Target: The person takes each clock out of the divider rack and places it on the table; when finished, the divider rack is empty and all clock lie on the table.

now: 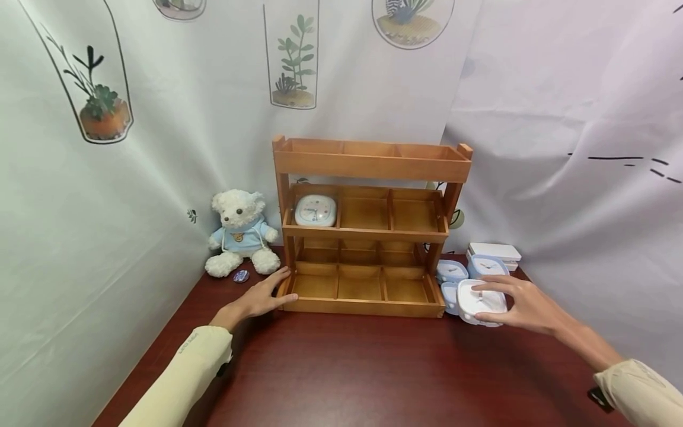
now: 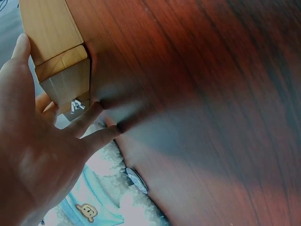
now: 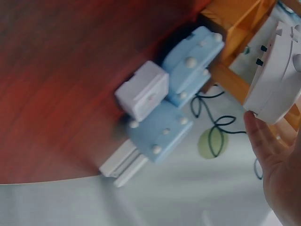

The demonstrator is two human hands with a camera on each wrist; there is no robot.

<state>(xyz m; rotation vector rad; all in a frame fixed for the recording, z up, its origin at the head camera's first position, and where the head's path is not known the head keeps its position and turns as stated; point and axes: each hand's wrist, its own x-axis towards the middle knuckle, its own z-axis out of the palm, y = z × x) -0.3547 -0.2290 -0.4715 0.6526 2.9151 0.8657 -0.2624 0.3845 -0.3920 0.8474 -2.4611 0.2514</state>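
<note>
Wooden rack (image 1: 363,307), clock (image 1: 316,210) in middle tier

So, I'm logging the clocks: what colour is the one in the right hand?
White; the clock shows best in the head view.

Tabletop (image 1: 341,367): dark red-brown, visible wood grain. At its far left, a white plush bear (image 1: 235,210) sits upright, dressed in a light blue hoodie (image 1: 242,236) bearing a brown animal-face motif. A small round disc (image 1: 241,276), blue and patterned, lies between the bear's feet. At the far right, white flat boxes (image 1: 496,249) are stacked near the corner. Pale, creased fabric (image 1: 213,89) covers the walls, printed with outlined plant jars (image 1: 294,65); black dashes (image 1: 616,158) mark the right-hand section.
</note>
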